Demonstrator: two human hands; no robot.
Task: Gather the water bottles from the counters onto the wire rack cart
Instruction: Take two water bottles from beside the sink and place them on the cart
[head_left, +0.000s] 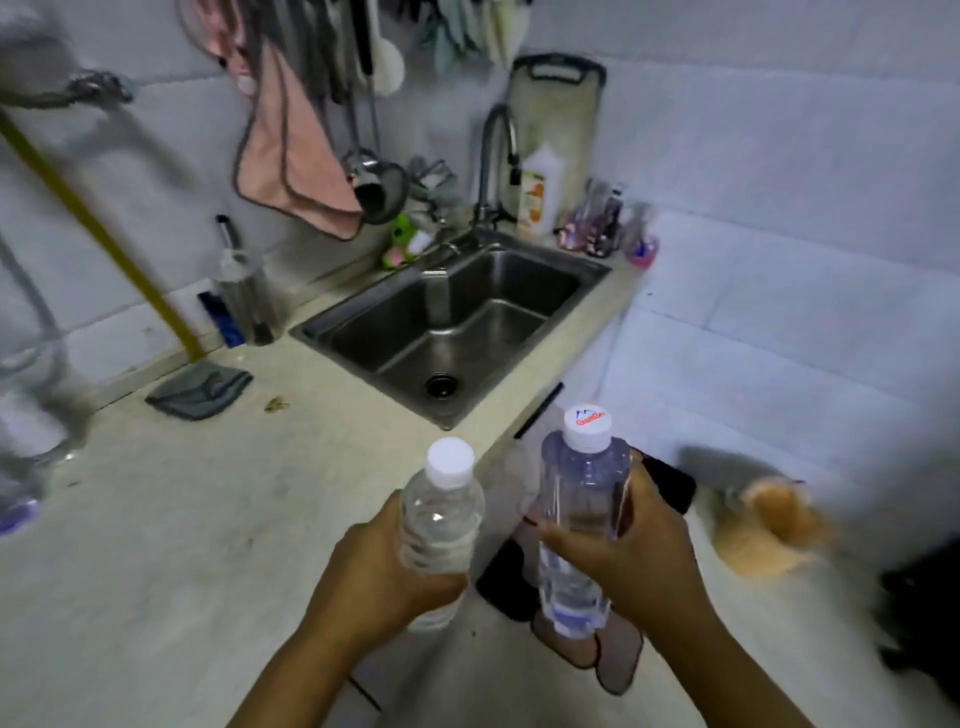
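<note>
two water bottles upright and near each other — left hand (371, 564) wrapped round plain-capped bottle (441, 525), right hand (631, 553) gripping logo-capped bottle (579, 512)

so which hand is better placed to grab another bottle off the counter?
Neither, as it stands. The left hand grips the plain-cap bottle, and the right hand grips the printed-cap bottle. No cart in view.

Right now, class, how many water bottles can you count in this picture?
2. The plain-capped bottle is in the left hand; the printed-cap bottle is in the right hand. Blurred edges may hide others.
</note>
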